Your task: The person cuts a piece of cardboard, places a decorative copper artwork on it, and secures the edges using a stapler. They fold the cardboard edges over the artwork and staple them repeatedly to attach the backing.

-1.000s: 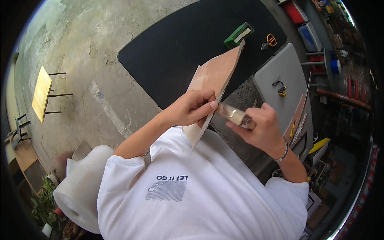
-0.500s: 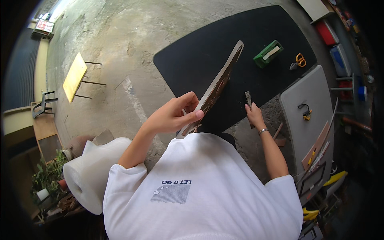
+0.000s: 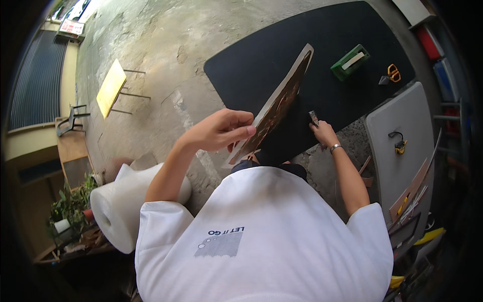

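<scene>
My left hand (image 3: 221, 130) is closed on the edge of a thin flat panel (image 3: 282, 100), thumb toward me and fingers behind. The panel stands tilted over the near edge of a black table (image 3: 261, 60); its edge is pale and its brown patterned face is turned to the right. In my right hand (image 3: 324, 133), low by the table's near edge, is a slim dark tool with a silvery end (image 3: 314, 118); its exact kind is too small to make out. The two hands are well apart.
On the black table are a green holder (image 3: 349, 63) with a cream block and orange-handled scissors (image 3: 394, 73). A grey table (image 3: 397, 116) at right bears a small yellow-black tool (image 3: 400, 146) and strips. Bubble wrap (image 3: 121, 206) lies left; a yellow folding table (image 3: 111, 88) stands farther off.
The view has shifted, moving the surroundings rightward. The panel has turned slightly, showing more of its brown face. Both hands keep their holds.
</scene>
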`<state>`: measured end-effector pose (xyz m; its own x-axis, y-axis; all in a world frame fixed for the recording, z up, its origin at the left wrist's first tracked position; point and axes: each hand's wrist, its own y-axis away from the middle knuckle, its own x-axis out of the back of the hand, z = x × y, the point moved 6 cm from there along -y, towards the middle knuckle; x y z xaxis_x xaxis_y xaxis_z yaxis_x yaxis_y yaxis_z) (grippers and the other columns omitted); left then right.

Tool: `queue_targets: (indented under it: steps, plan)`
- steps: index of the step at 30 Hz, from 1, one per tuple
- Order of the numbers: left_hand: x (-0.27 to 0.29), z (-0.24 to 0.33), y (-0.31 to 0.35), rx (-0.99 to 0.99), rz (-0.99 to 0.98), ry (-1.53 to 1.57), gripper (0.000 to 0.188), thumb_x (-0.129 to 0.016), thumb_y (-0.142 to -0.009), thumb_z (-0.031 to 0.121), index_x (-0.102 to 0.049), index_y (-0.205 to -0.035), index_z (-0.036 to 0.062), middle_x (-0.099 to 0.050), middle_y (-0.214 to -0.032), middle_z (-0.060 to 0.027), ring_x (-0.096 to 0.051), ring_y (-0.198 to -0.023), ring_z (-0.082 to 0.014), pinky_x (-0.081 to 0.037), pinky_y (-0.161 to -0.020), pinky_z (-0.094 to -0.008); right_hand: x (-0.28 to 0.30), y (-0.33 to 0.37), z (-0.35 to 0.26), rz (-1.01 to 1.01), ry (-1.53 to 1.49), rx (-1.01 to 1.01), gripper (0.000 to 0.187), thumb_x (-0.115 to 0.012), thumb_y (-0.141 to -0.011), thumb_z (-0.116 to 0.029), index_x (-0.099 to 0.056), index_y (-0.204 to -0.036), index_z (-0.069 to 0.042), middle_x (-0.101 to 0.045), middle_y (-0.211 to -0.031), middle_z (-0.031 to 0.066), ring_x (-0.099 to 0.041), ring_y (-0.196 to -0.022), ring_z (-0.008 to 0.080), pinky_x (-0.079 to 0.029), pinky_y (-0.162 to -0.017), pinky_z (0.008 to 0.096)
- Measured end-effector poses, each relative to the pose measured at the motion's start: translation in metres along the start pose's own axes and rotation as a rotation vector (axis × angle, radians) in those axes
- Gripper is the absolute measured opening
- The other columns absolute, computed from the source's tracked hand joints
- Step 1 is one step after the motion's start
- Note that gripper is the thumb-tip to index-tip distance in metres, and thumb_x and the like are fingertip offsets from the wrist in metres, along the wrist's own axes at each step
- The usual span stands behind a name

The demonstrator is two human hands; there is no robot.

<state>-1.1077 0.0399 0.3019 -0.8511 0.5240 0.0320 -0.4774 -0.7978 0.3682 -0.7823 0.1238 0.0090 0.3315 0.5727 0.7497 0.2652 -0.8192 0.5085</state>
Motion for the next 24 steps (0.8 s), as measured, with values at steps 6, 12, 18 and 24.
queue_targets:
  steps: [6, 12, 18, 24]
  plan:
    - [-0.014, -0.008, -0.011, -0.083, -0.046, 0.165, 0.037, -0.059, -0.103, 0.026, -0.052, -0.074, 0.0041, -0.052, -0.057, 0.0027, -0.053, -0.050, -0.0050, -0.039, -0.046, -0.0228, 0.110, 0.128, -0.115, 0.036, -0.222, 0.134, 0.032, -0.066, -0.094, -0.030, -0.059, -0.093, 0.002, -0.067, -0.077, 0.0199, -0.066, -0.078, 0.0424, -0.049, -0.072, 0.0504]
    - [-0.031, -0.011, -0.021, -0.169, -0.110, 0.232, 0.035, -0.057, -0.102, 0.023, -0.052, -0.074, 0.0039, -0.051, -0.057, 0.0025, -0.050, -0.050, -0.0052, -0.037, -0.046, -0.0237, 0.180, 0.221, -0.204, 0.122, 0.043, 0.422, 0.027, -0.076, -0.086, -0.029, -0.062, -0.088, -0.005, -0.060, -0.065, 0.0079, -0.058, -0.058, 0.0284, -0.042, -0.066, 0.0390]
    - [-0.053, -0.025, -0.032, -0.247, -0.144, 0.372, 0.032, -0.055, -0.103, 0.021, -0.052, -0.076, 0.0049, -0.052, -0.059, 0.0026, -0.049, -0.051, -0.0048, -0.037, -0.047, -0.0232, 0.197, 0.247, -0.245, 0.073, 0.218, 0.491, 0.027, -0.080, -0.081, -0.029, -0.063, -0.084, -0.008, -0.062, -0.067, 0.0046, -0.054, -0.055, 0.0246, -0.037, -0.064, 0.0359]
    - [-0.060, -0.022, -0.033, -0.282, -0.168, 0.390, 0.029, -0.055, -0.102, 0.021, -0.055, -0.079, 0.0039, -0.054, -0.062, 0.0027, -0.049, -0.052, -0.0043, -0.037, -0.048, -0.0227, 0.202, 0.248, -0.254, 0.075, 0.239, 0.517, 0.027, -0.079, -0.083, -0.030, -0.062, -0.082, -0.008, -0.055, -0.060, 0.0044, -0.047, -0.053, 0.0256, -0.035, -0.062, 0.0354]
